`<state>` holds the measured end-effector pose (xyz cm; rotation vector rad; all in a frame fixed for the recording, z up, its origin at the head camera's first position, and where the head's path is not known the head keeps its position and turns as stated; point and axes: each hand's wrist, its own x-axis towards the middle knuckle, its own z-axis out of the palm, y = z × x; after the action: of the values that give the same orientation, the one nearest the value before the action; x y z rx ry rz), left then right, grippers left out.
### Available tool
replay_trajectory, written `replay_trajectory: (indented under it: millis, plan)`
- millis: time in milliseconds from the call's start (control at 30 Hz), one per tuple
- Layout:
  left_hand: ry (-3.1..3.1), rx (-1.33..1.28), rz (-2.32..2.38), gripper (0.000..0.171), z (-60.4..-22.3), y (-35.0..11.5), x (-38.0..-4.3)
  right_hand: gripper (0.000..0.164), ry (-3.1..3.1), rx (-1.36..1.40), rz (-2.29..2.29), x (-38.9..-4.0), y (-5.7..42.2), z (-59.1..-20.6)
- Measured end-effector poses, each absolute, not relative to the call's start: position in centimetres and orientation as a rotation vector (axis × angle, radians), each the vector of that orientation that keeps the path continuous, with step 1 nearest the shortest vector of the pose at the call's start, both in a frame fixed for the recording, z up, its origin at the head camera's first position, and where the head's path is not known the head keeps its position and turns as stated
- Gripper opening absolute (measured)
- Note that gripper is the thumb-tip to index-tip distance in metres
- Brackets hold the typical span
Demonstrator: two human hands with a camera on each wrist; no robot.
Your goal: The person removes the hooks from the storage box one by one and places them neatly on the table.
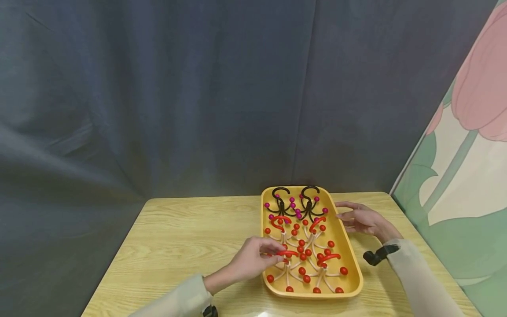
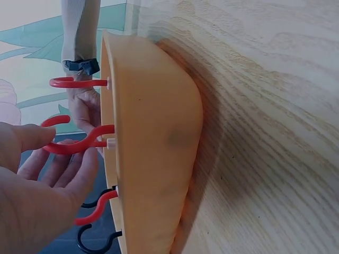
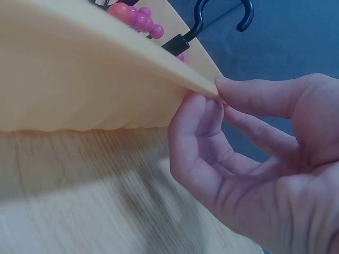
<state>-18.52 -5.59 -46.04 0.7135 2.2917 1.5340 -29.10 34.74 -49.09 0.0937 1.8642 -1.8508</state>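
A yellow tray (image 1: 354, 259) holds several claw-like hangers, each with a hook on top and thin ball-tipped arms. Four-armed or more, the near ones are white with red hooks and red balls; two at the far end are black hangers (image 1: 281, 207) with magenta balls. My left hand (image 1: 253, 257) reaches over the tray's left side and pinches a red hook (image 2: 71, 147) between thumb and fingers. At the tray's right side, my right hand (image 3: 254, 143) pinches the tray's rim, thumb above and curled fingers beneath. The hanger's arms below the left hand are partly hidden.
The tray stands on a light wooden table (image 1: 186, 237), toward its right side. A dark curtain (image 1: 198, 110) hangs behind the table. To the right is a wall with a painted flower (image 1: 481, 79). Dark straps (image 1: 382, 254) circle the wrists.
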Motion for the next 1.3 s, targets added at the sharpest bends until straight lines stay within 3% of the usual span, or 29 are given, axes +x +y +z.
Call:
replay_trajectory:
  millis: [633, 1300]
  plan:
    - [2.224, 0.603, 1.632, 0.017, -46.5, -5.4, -18.4, 0.061, 1.837, 0.1, -1.865, -28.9, 34.9, -48.9]
    - [2.22, 0.602, 1.763, 0.029, -48.9, -4.7, -18.1, 0.054, 1.78, 0.061, -1.901, -28.7, 35.2, -49.3]
